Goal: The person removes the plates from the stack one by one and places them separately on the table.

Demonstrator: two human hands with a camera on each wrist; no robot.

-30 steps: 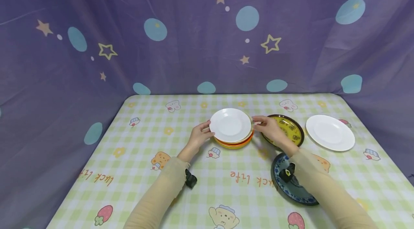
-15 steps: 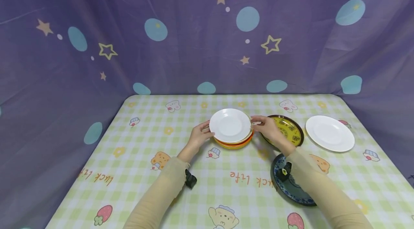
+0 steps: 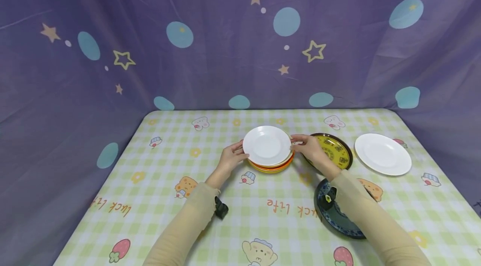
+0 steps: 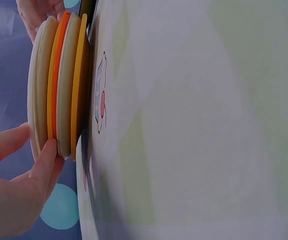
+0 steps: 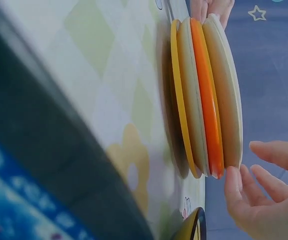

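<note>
A small white plate (image 3: 267, 145) tops a stack near the middle of the table. Beneath it are an orange plate (image 4: 57, 75), a cream plate (image 4: 66, 85) and a yellow plate (image 4: 78, 80), seen edge-on in the left wrist view. My left hand (image 3: 228, 160) holds the white plate's left rim, thumb on the upper side, with fingers along the stack's edge. On the opposite side my right hand (image 3: 312, 150) has its fingers at the white plate's rim. Its thumb (image 5: 264, 149) is close to the upper face; contact is unclear.
Right of the stack lies a yellow plate with a dark rim (image 3: 334, 147), partly behind my right hand. A blue patterned plate (image 3: 330, 218) is under my right forearm. Farther right sits a white oval plate (image 3: 382, 155). A purple curtain (image 3: 225, 69) hangs behind the checked tablecloth (image 3: 169, 216).
My right hand has shifted very slightly left toward the stack, and less of a yellow rim shows at the white plate's right edge. The left hand stays at the left rim.
</note>
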